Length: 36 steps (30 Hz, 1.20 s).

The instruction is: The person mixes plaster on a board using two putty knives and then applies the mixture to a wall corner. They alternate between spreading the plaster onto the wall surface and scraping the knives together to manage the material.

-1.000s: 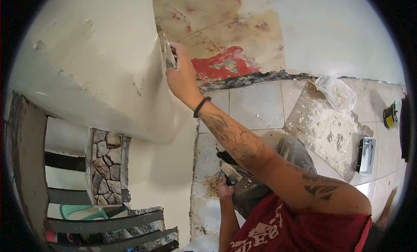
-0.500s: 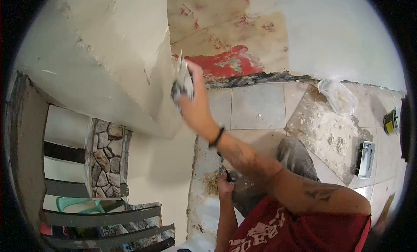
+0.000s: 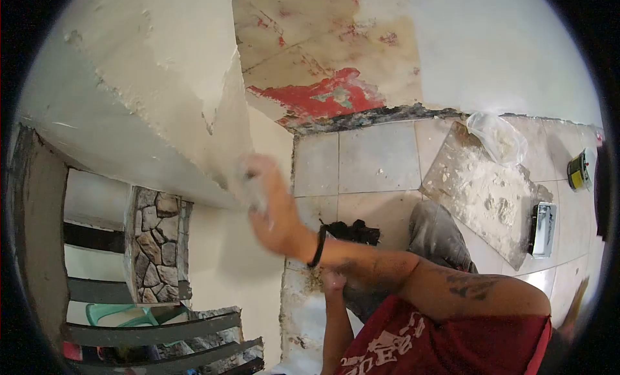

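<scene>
My right hand (image 3: 274,213), smeared by motion, is closed around a putty knife (image 3: 253,191). The blade is a pale blur over the cream plastered wall (image 3: 226,239), near its inner corner. A black band circles this wrist. Below the right forearm, my left hand (image 3: 334,281) is curled close to my body, its fingers partly hidden by that forearm; I cannot tell what it holds. Just beyond the forearm shows a crumpled black thing (image 3: 352,232), close to my left hand.
A dusty board (image 3: 468,175) with white powder and lumps lies on the floor tiles, beside a clear plastic bag (image 3: 496,137). Further right are a white tray (image 3: 544,229) and a small can (image 3: 580,169). Grey slats (image 3: 148,325) and a stone-patterned panel (image 3: 157,246) stand left.
My right hand with the putty knife has moved down along the wall, away from the red patch. The black thing beyond my forearm now shows more fully. The view has shifted slightly.
</scene>
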Tool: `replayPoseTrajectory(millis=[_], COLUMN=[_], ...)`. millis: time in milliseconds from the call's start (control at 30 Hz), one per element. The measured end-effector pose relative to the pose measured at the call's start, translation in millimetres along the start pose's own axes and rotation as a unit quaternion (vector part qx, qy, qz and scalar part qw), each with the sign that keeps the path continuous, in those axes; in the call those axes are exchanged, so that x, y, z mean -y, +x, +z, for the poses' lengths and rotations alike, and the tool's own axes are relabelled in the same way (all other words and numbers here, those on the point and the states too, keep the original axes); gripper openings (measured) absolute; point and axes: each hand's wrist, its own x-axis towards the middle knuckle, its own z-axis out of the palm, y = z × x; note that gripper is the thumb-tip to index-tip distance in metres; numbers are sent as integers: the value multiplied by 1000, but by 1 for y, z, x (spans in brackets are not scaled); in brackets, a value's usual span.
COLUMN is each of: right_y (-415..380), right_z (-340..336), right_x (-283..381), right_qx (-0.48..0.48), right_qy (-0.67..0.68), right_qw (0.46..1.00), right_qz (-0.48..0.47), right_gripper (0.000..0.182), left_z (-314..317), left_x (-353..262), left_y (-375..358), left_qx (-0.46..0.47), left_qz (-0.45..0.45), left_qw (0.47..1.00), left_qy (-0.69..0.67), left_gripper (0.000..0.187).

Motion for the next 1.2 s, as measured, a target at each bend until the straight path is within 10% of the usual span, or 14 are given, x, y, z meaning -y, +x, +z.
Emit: replayPoseTrajectory(millis=[267,500,667,800,867,1200], right_y=[73,39,-4,-26,-3,-40], right_z=[12,29,-18,-128,-161,-178], right_x=[-116,-5,33,-29,-18,-15], right_qx=[-94,-42,121,40,-18,317], right_qy=[-95,-131,117,296,323,21], right_qw=[984,985,985,873,835,923], right_qz=[118,106,34,385,445,216], right_gripper=[57,58,53,70,70,70], left_z=[105,78,110,185,175,334], left_x=[5,1,3,-9,-22,-37], left_y=[-46,-31,-28,-50,-49,-59], left_qx=[-136,-93,-141,-248,-69,-77], left_qz=[99,82,99,116,151,249], left_qw=[982,983,977,953,979,958], left_qy=[82,139,124,128,118,120], left_gripper=[18,32,31,30,26,26])
